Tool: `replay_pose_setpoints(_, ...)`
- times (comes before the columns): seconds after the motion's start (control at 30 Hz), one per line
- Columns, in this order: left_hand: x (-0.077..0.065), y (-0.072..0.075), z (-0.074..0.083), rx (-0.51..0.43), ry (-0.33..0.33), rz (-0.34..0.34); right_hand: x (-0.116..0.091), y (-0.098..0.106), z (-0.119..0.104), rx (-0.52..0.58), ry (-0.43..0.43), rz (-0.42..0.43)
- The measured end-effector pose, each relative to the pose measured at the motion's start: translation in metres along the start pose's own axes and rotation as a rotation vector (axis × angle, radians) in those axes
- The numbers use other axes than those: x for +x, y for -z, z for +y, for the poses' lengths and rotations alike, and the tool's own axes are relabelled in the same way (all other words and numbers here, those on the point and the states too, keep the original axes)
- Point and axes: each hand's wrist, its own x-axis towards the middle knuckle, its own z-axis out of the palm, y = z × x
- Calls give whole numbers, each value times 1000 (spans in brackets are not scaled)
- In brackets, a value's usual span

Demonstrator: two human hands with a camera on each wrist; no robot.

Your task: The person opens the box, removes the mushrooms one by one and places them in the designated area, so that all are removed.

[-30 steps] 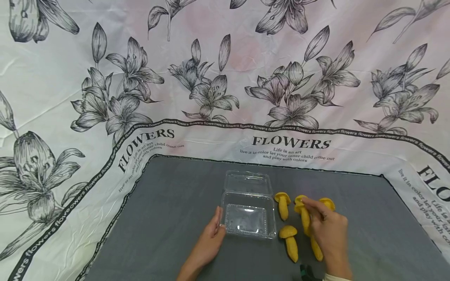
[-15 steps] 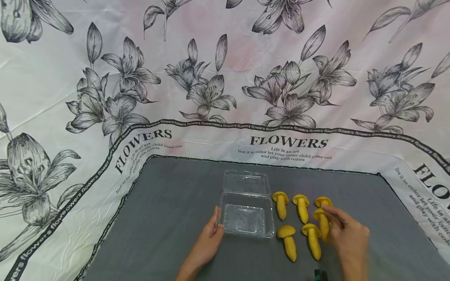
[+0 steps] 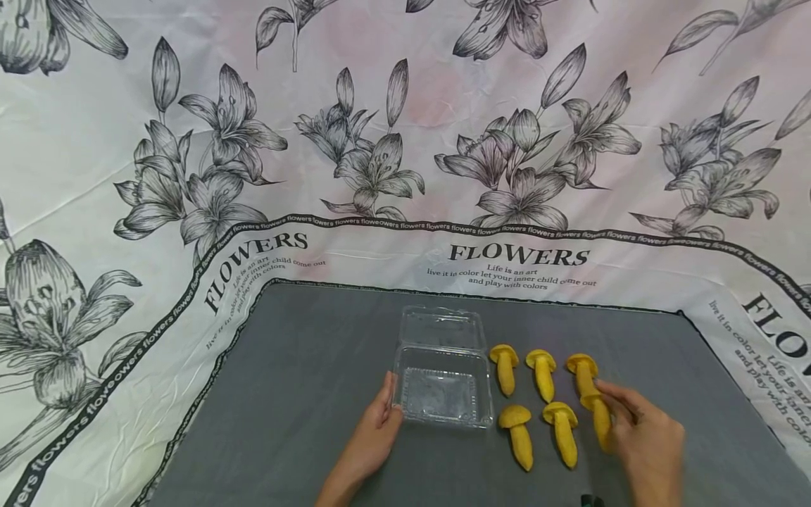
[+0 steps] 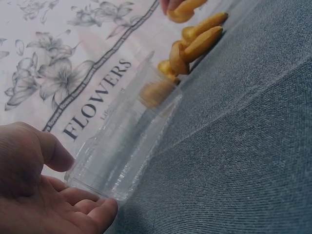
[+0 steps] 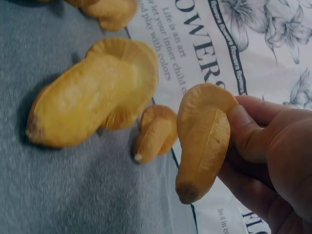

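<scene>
A clear plastic clamshell box [image 3: 443, 391] stands on the grey cloth with its lid folded back and nothing inside. My left hand [image 3: 378, 426] grips its left side, the thumb [image 4: 57, 153] at the rim and the fingers low against the wall. To the right, my right hand [image 3: 646, 436] pinches a yellow mushroom [image 5: 202, 141] by its cap between thumb and fingers. In the right wrist view this mushroom looks raised off the cloth. Behind it lies another mushroom [image 3: 579, 370], its stem end partly covered by the held one.
Several more yellow mushrooms lie between the box and my right hand: two at the back [image 3: 505, 370], two at the front [image 3: 563, 435]. A white flower-printed sheet [image 3: 380, 162] rises behind the grey cloth [image 3: 317, 352]. A small dark object [image 3: 591, 501] shows at the bottom edge.
My right hand has carried the mushroom rightward and toward me, from over the middle mushrooms to in front of the far-right one. The left hand stays on the box.
</scene>
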Motion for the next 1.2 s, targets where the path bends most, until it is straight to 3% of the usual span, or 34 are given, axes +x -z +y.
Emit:
replay_pose_setpoints(0.87, 0, 1, -2, 33, 3, 12, -4, -6, 17, -123, -78, -120)
replay_pose_setpoints(1.2, -1, 1, -1, 25, -4, 14, -5, -10, 20, -122, -82, -163)
